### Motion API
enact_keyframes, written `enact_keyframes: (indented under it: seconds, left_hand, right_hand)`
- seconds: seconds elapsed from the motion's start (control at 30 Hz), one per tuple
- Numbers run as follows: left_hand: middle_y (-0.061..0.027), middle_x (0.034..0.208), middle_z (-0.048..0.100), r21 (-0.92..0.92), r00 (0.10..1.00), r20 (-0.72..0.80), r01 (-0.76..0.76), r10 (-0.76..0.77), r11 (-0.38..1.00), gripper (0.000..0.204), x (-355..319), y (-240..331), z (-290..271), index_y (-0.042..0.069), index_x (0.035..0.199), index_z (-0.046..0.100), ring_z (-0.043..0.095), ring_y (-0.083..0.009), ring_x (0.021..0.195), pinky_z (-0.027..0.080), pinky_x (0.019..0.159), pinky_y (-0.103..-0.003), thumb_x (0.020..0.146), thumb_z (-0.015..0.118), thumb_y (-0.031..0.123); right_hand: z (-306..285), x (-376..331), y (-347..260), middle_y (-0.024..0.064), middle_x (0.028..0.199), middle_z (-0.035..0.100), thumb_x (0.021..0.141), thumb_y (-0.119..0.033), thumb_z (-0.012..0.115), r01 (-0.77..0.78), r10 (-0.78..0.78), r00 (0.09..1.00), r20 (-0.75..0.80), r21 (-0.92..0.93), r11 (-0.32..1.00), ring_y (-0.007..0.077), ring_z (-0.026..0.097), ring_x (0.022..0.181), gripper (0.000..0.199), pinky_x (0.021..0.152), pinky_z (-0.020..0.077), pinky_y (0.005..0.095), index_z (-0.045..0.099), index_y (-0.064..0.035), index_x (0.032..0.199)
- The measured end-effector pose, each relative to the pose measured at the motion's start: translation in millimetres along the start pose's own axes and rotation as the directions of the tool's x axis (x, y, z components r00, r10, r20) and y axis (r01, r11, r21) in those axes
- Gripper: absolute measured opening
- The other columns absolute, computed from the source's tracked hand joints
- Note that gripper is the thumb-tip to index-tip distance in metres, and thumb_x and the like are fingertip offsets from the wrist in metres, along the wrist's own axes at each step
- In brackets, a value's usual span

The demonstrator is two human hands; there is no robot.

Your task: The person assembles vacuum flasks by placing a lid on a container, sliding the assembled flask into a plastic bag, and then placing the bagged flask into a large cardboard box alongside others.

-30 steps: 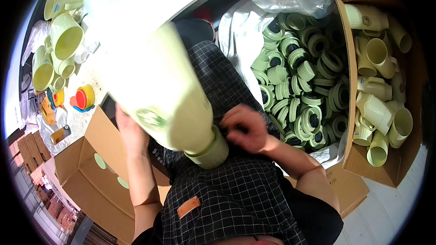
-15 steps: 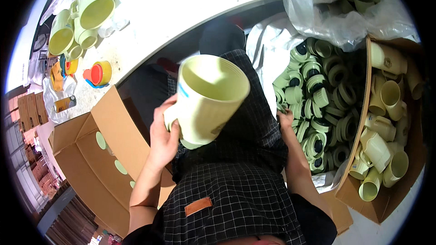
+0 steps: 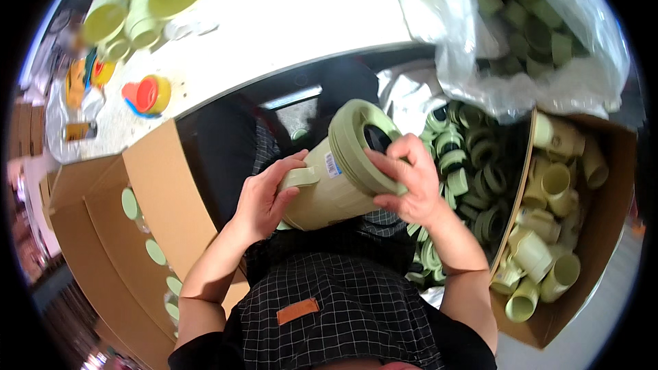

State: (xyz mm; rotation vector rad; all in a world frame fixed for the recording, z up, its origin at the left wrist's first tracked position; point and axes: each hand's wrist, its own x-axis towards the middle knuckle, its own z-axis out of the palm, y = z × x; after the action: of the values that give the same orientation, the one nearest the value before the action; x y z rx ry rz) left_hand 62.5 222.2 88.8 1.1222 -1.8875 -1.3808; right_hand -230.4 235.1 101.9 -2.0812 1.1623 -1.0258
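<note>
At frame centre, the left hand grips the green jug; right hand fingers press the ring lid on. Next it probably needs turning tight.

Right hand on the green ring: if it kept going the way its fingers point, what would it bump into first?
The right hand points up and to the person's left, its fingers on the green ring at the mouth of the pale green jug. It would probably press into that ring at once, though depth is hard to judge.

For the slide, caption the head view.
Left hand steadies a pale green jug while right hand grips its lid ring over cardboard boxes.
</note>
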Motion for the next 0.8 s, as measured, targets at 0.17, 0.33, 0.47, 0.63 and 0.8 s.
enact_keyframes:
  seconds: [0.17,0.33,0.47,0.63,0.8]
  left_hand:
    - [-0.0194,0.134,0.062,-0.14,0.996,-0.001,0.085,-0.086,0.986,0.033,-3.9,-14.4,-14.1,0.0,0.13,0.056,0.066,-0.0317,0.115,0.051,0.096,-0.036,0.101,0.055,0.014]
    - [-0.0201,0.137,0.06,-0.075,1.0,-0.001,0.016,-0.016,0.997,0.035,-16.4,-11.7,-13.9,0.001,0.13,0.056,0.065,-0.0316,0.118,0.05,0.099,-0.036,0.101,0.057,0.021]
    - [-0.0205,0.138,0.059,-0.102,0.999,0.02,0.045,-0.044,0.994,0.034,-14.6,-14.5,-16.9,0.001,0.127,0.057,0.065,-0.0335,0.118,0.05,0.098,-0.037,0.1,0.059,0.022]
    - [-0.0221,0.14,0.057,-0.046,0.995,0.018,0.1,-0.099,0.994,0.035,-18.5,-12.3,-11.0,0.002,0.125,0.056,0.066,-0.0377,0.112,0.053,0.093,-0.039,0.097,0.062,0.022]
    - [-0.0216,0.15,0.044,0.328,0.996,0.017,0.077,-0.088,0.942,0.06,-46.1,40.9,48.1,0.004,0.135,0.049,0.07,-0.0355,0.088,0.057,0.075,-0.042,0.085,0.075,0.025]
  right_hand:
    - [11.0,-20.7,-0.7,0.0067,0.093,0.047,0.087,-0.052,0.07,-0.078,0.08,0.991,-0.106,0.019,0.997,0.02,0.048,0.082,0.065,0.074,0.0427,0.0311,0.068,0.0003,0.126]
    - [13.8,-9.6,-4.3,0.007,0.094,0.046,0.088,-0.05,0.069,-0.082,0.081,0.996,-0.047,-0.022,0.996,0.0195,0.048,0.083,0.064,0.074,0.0424,0.03,0.067,0.0011,0.127]
    - [15.8,-12.9,-10.6,0.0065,0.093,0.046,0.089,-0.05,0.069,-0.012,0.011,0.999,-0.033,-0.01,1.0,0.0193,0.047,0.083,0.064,0.074,0.0412,0.0296,0.067,0.0011,0.126]
    - [18.6,-18.2,-16.9,0.006,0.092,0.047,0.091,-0.045,0.067,-0.031,0.032,0.999,-0.042,0.033,0.999,0.0203,0.046,0.084,0.059,0.075,0.0403,0.0309,0.066,0.0015,0.128]
    - [17.9,19.0,-15.1,0.0106,0.092,0.05,0.096,-0.024,0.06,-0.396,0.396,0.918,0.025,-0.009,0.918,0.0222,0.048,0.085,0.042,0.077,0.0425,0.0331,0.064,0.0036,0.127]
